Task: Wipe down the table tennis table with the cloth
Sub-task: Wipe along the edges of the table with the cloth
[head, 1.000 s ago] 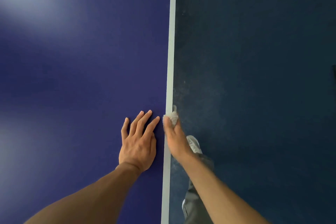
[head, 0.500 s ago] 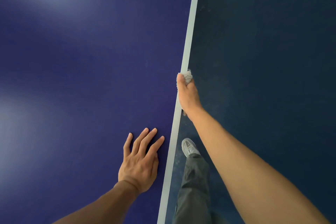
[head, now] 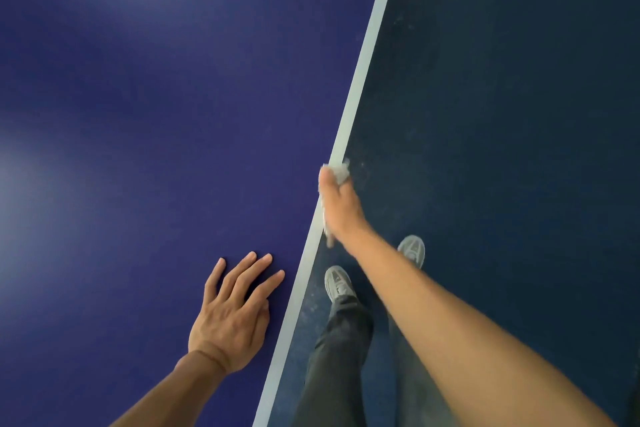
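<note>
Right hand [head: 341, 204] curled round the cloth [head: 337, 173], bunched small and pressed on the white line [head: 360, 80] along the right edge of the surface [head: 138, 149]. Left hand [head: 235, 312] flat, fingers spread, resting near that edge. Risk: cloth overhangs the edge, so an outward slip could drop it to the floor [head: 502, 149]. The small wad may leave strips unwiped.

Smooth table [head: 156, 149] (fuzzy cloth [head: 338, 173])
</note>
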Tool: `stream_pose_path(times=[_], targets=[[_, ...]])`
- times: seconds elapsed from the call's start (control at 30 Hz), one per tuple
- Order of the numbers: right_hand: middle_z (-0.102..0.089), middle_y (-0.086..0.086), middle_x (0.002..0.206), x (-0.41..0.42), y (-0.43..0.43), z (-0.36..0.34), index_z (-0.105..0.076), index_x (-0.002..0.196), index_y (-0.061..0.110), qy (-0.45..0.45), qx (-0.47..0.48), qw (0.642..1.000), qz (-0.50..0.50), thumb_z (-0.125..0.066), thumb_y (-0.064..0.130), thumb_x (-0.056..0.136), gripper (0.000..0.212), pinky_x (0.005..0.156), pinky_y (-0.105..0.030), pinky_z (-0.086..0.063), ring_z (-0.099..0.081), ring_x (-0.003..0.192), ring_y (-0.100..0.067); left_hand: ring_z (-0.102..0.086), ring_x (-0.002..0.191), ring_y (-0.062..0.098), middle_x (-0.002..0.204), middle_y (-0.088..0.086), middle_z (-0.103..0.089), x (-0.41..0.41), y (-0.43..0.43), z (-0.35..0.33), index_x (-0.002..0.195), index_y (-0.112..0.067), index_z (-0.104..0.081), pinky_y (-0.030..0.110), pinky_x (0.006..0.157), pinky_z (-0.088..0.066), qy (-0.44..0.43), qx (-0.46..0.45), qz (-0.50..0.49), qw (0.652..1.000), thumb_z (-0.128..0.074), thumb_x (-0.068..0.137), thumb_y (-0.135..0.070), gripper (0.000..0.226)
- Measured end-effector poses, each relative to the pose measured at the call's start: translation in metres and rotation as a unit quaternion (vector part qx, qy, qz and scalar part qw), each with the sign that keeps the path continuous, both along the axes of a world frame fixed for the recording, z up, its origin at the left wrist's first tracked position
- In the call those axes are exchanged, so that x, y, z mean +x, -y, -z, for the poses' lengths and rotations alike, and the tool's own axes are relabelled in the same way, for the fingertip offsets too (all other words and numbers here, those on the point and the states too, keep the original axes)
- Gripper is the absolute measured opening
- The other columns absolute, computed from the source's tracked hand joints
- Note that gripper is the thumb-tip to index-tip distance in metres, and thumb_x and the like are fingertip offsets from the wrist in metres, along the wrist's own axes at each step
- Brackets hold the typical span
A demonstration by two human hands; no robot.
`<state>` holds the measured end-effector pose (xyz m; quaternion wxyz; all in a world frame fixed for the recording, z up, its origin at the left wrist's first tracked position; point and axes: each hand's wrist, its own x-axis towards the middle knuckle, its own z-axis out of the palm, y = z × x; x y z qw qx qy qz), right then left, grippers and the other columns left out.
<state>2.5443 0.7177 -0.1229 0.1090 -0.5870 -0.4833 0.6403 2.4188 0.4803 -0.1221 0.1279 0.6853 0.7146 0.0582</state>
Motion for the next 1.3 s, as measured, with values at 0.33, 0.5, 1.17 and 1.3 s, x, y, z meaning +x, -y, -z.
stream_pose_path(times=[0.33, 0.5, 1.17, 1.3], targets=[[-0.026, -0.007, 0.17, -0.01, -0.04, 0.0, -0.009, 0.167, 0.014, -0.052, 0.033, 0.996, 0.058, -0.038, 0.039, 0.112, 0.067, 0.128, -0.035, -0.024, -0.029, 0.155, -0.018, -0.049, 0.133, 0.036, 0.146, 0.014, -0.05, 0.014, -0.039, -0.011, 0.136, -0.027, -0.059, 0.059, 0.122, -0.025, -0.023, 0.01, -0.079, 0.997, -0.049, 0.098, -0.027, 0.039], [-0.019, -0.011, 0.172, -0.003, -0.059, 0.003, -0.007, 0.166, 0.007, -0.049, 0.009, 0.999, -0.022, -0.037, 0.043, 0.111, 0.072, 0.128, -0.038, -0.02, -0.022, 0.158, -0.021, -0.042, 0.143, 0.036, 0.152, 0.014, -0.043, 0.006, -0.147, -0.019, 0.142, -0.024, -0.058, 0.058, 0.125, -0.017, -0.027, 0.006, -0.134, 0.991, -0.047, 0.102, -0.034, 0.043], [-0.001, -0.002, 0.176, -0.014, -0.231, 0.016, 0.003, 0.167, 0.014, -0.114, 0.036, 0.993, -0.012, -0.04, 0.043, 0.111, 0.076, 0.128, -0.023, -0.005, -0.002, 0.159, -0.005, -0.021, 0.156, 0.028, 0.166, 0.004, -0.03, -0.027, -0.468, 0.009, 0.153, -0.038, -0.044, 0.059, 0.126, -0.007, -0.03, 0.039, -0.174, 0.983, -0.035, 0.107, -0.031, 0.047], [-0.018, -0.01, 0.173, -0.039, -0.333, 0.021, -0.011, 0.167, 0.014, -0.088, 0.056, 0.993, 0.061, -0.039, 0.046, 0.11, 0.071, 0.129, -0.035, -0.016, -0.019, 0.158, -0.019, -0.025, 0.155, 0.027, 0.164, 0.003, -0.033, -0.026, -0.469, 0.008, 0.151, -0.039, -0.047, 0.055, 0.127, -0.008, -0.028, 0.051, -0.18, 0.982, -0.036, 0.105, -0.03, 0.047]])
